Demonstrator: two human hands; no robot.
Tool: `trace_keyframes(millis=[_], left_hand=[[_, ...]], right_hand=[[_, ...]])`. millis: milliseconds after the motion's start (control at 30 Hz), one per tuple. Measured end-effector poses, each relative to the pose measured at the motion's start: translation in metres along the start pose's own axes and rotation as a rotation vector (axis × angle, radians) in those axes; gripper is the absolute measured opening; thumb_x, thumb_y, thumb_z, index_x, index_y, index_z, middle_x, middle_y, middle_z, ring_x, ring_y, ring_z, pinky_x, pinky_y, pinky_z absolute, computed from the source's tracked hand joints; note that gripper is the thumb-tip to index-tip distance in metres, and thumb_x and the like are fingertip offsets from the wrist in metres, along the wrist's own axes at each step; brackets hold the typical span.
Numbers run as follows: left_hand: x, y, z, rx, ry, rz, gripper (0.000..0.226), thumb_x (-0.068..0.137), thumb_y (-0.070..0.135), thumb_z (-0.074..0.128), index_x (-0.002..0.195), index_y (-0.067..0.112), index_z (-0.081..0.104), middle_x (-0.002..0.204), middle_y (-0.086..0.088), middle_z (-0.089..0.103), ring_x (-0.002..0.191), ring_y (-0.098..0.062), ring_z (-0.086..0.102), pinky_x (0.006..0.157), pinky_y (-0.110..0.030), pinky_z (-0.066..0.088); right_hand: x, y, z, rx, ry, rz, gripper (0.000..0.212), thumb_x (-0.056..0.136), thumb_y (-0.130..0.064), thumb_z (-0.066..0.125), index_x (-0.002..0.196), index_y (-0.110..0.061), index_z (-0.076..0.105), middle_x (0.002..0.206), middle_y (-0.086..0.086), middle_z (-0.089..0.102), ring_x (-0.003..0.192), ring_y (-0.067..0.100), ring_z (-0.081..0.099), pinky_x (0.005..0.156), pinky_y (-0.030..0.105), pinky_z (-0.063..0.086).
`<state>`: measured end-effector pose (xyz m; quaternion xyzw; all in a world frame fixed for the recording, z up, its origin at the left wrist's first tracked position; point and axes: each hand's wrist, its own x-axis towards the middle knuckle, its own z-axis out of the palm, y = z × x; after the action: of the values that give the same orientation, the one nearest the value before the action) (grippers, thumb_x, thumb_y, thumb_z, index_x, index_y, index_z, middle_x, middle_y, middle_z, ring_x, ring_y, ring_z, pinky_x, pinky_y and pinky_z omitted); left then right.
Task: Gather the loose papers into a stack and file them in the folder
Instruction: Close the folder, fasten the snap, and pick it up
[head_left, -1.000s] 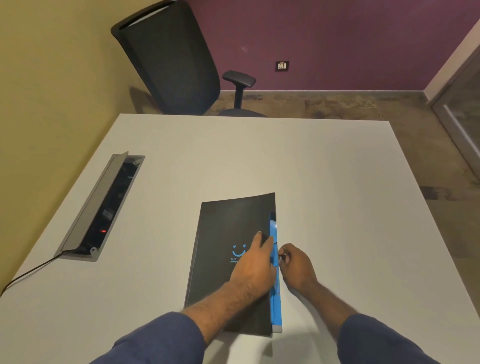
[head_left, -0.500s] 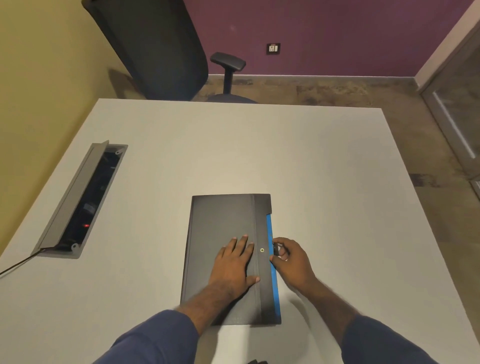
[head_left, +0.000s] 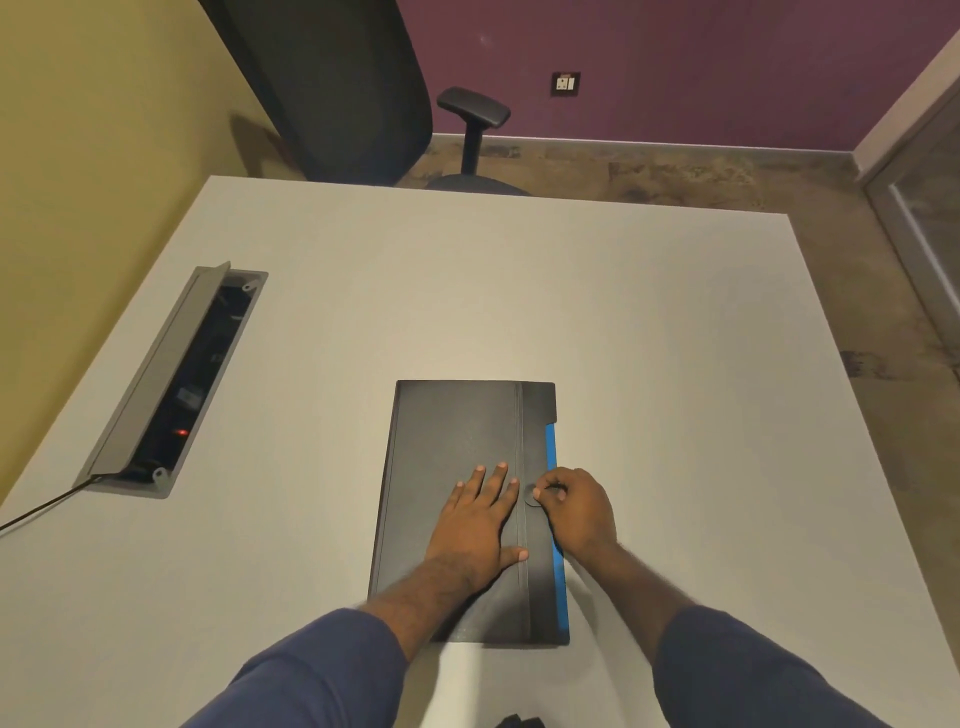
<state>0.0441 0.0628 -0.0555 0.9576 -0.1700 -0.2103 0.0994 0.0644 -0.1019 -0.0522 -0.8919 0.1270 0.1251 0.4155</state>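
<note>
The flat black rectangular folder (head_left: 457, 467) lies closed on the pale grey table (head_left: 649, 338), low of centre, its long edges running toward twelve o'clock. The left hand (head_left: 480, 514) is spread flat on the cover, fingers apart, palm down, clamped on nothing. At three o'clock of it, the right hand (head_left: 576, 506) curls at the flap's edge, thumb and forefinger pinched together on a small dark fastener there; what exactly they nip is too small to tell. A thin bright blue strip (head_left: 555, 519) peeks out along the folder's right edge. No papers show outside the cover.

Bare tabletop lies at twelve and three o'clock of the folder, out to the far and right edges. At nine to ten o'clock, well apart, sits the open grey metal cable box (head_left: 171, 384), near the left edge. Beyond the far edge stands a black office chair (head_left: 343, 88).
</note>
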Motion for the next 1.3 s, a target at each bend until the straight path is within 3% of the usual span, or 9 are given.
trace_keyframes(millis=[133, 300, 667, 800, 900, 1000, 1100, 1200, 1300], left_hand=[[0.002, 0.000, 0.002, 0.015, -0.003, -0.006, 0.092, 0.085, 0.064, 0.052, 0.154, 0.027, 0.004, 0.164, 0.001, -0.007, 0.150, -0.026, -0.006, 0.116, -0.041, -0.005], [0.002, -0.001, 0.005, 0.014, 0.010, -0.005, 0.092, 0.085, 0.064, 0.052, 0.154, 0.027, 0.003, 0.164, 0.001, -0.007, 0.150, -0.026, -0.007, 0.113, -0.039, -0.008], [0.002, -0.002, 0.006, 0.005, 0.006, -0.003, 0.093, 0.085, 0.065, 0.051, 0.154, 0.027, 0.000, 0.164, 0.001, -0.010, 0.150, -0.026, -0.009, 0.112, -0.039, -0.010], [-0.003, -0.006, -0.003, -0.028, 0.037, -0.010, 0.090, 0.084, 0.063, 0.055, 0.153, 0.027, 0.011, 0.165, 0.001, 0.000, 0.151, -0.026, 0.001, 0.114, -0.039, -0.005], [-0.020, -0.024, -0.013, -0.078, 0.213, -0.152, 0.082, 0.078, 0.061, 0.061, 0.146, 0.023, 0.035, 0.157, -0.003, 0.031, 0.142, -0.027, 0.030, 0.117, -0.043, 0.022], [-0.045, -0.050, -0.018, -0.071, 0.369, -0.416, 0.079, 0.069, 0.060, 0.068, 0.131, 0.016, 0.048, 0.133, -0.005, 0.052, 0.115, -0.028, 0.051, 0.093, -0.043, 0.046], [-0.062, -0.060, -0.025, -0.199, 0.256, -0.787, 0.081, 0.070, 0.064, 0.069, 0.128, 0.012, 0.045, 0.124, -0.009, 0.050, 0.110, -0.031, 0.051, 0.081, -0.047, 0.050], [-0.064, -0.062, -0.030, -0.346, 0.201, -0.822, 0.070, 0.075, 0.058, 0.070, 0.117, 0.006, 0.049, 0.117, -0.015, 0.051, 0.108, -0.035, 0.054, 0.083, -0.047, 0.051], [-0.062, -0.069, -0.038, -0.442, 0.189, -0.830, 0.059, 0.080, 0.053, 0.068, 0.110, 0.002, 0.058, 0.112, -0.017, 0.060, 0.105, -0.036, 0.058, 0.084, -0.042, 0.050]], right_hand=[[0.003, -0.005, 0.006, 0.039, 0.031, 0.092, 0.008, 0.090, -0.022, 0.067, 0.082, -0.021, 0.066, 0.087, -0.003, 0.067, 0.081, 0.016, 0.061, 0.074, 0.025, 0.046], [0.001, -0.001, 0.009, -0.011, 0.035, 0.090, 0.016, 0.090, -0.025, 0.066, 0.077, -0.027, 0.057, 0.084, -0.006, 0.060, 0.072, 0.010, 0.056, 0.068, 0.024, 0.043], [0.000, -0.001, 0.004, -0.085, 0.036, 0.088, 0.021, 0.090, -0.033, 0.066, 0.079, -0.024, 0.049, 0.081, -0.004, 0.057, 0.068, 0.010, 0.051, 0.058, 0.022, 0.037], [-0.014, 0.001, 0.002, -0.033, 0.131, 0.163, 0.027, 0.090, -0.043, 0.062, 0.097, -0.019, 0.051, 0.096, 0.000, 0.060, 0.078, 0.013, 0.053, 0.069, 0.024, 0.042], [-0.034, 0.004, 0.011, -0.029, 0.165, 0.289, 0.043, 0.090, -0.047, 0.061, 0.111, -0.011, 0.053, 0.108, 0.007, 0.063, 0.092, 0.023, 0.060, 0.074, 0.031, 0.044], [-0.045, 0.002, 0.019, -0.043, 0.127, 0.336, 0.044, 0.088, -0.039, 0.064, 0.115, -0.007, 0.051, 0.109, 0.011, 0.065, 0.099, 0.030, 0.063, 0.074, 0.034, 0.046], [-0.046, -0.005, 0.021, -0.020, 0.107, 0.369, 0.047, 0.085, -0.039, 0.067, 0.113, -0.005, 0.050, 0.107, 0.011, 0.063, 0.098, 0.031, 0.062, 0.074, 0.034, 0.048], [-0.043, -0.011, 0.022, 0.044, 0.068, 0.405, 0.051, 0.083, -0.042, 0.069, 0.111, -0.002, 0.053, 0.106, 0.011, 0.062, 0.097, 0.031, 0.062, 0.076, 0.035, 0.048], [-0.042, -0.011, 0.022, 0.013, 0.020, 0.390, 0.041, 0.085, -0.041, 0.066, 0.096, -0.002, 0.062, 0.098, 0.014, 0.067, 0.089, 0.032, 0.064, 0.076, 0.037, 0.051]])
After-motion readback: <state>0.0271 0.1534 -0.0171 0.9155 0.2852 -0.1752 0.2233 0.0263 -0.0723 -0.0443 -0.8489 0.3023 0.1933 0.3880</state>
